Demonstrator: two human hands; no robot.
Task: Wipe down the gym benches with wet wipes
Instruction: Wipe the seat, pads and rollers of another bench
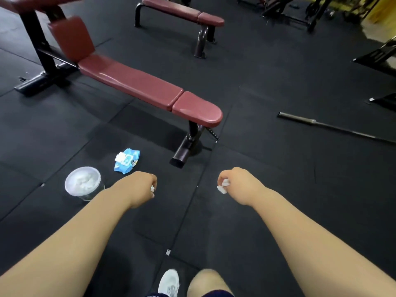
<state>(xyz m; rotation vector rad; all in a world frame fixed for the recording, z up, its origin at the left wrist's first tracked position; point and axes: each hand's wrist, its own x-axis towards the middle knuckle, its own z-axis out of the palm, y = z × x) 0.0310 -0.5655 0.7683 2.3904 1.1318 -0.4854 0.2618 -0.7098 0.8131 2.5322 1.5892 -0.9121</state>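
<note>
Black rubber floor (267,189) everywhere, tiled, filling the view. At ten to eleven o'clock from the hands, a maroon bench (137,82) running long, its rounded seat end nearest, pad bare and glossy; no wipe on it yet. At twelve o'clock, farther off, a second maroon bench (182,11). At two o'clock, a steel bar (334,127) flat on the floor, well apart from both. Lower down, both forearms stretched forward. At nine o'clock of the left hand, a clear tub (83,183) heaped with white crumpled wipes, probably spent ones. Just above and beside it, a blue wipe packet (127,160), flap up with a white sheet showing. Left hand (141,187) curled tight, pinching a scrap of white wipe (152,188) at the fingertips. Right hand (235,185) likewise fisted, clamped on a crumpled wet wipe (222,186) poking out below the fingers. Judged as the stage between fetching wipes and wiping: both wads in hand, still clear of any pad. Next likely needed: a step toward eleven o'clock, wads spread flatter, long strokes along the near pad.
</note>
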